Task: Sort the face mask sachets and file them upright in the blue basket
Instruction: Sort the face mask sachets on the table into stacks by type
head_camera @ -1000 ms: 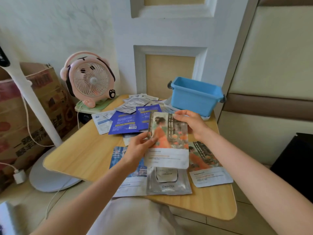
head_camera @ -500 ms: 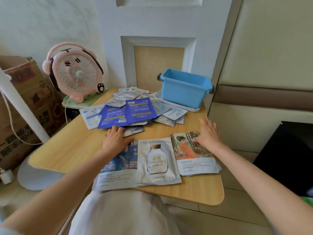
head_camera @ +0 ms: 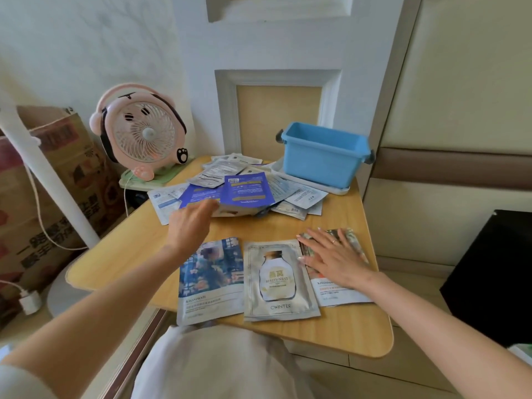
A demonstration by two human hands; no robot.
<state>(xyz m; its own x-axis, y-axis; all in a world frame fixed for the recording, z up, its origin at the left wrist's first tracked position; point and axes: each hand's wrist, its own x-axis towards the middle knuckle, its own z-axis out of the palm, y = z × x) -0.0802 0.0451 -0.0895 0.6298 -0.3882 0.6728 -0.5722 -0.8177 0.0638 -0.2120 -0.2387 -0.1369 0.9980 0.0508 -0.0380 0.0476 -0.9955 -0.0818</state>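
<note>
A loose pile of face mask sachets (head_camera: 244, 188), purple ones on top, lies at the back of the small wooden table (head_camera: 129, 249). The blue basket (head_camera: 322, 156) stands behind it at the back right; I cannot see inside it. Along the front edge lie a blue picture sachet (head_camera: 210, 280), a silver bottle-print sachet (head_camera: 277, 280) and an orange picture sachet (head_camera: 339, 292). My right hand (head_camera: 334, 254) rests flat on the orange one. The straight fingers of my left hand (head_camera: 191, 223) touch the near edge of the pile.
A pink desk fan (head_camera: 141, 133) stands at the table's back left. A white tray (head_camera: 316, 187) sits under the basket. A cardboard box (head_camera: 43, 197) and a white pole (head_camera: 43, 180) are on the left, a black object (head_camera: 489, 269) on the right.
The orange sachet that both hands held up has been laid flat at the front right. My left hand has moved forward from the front row to the pile.
</note>
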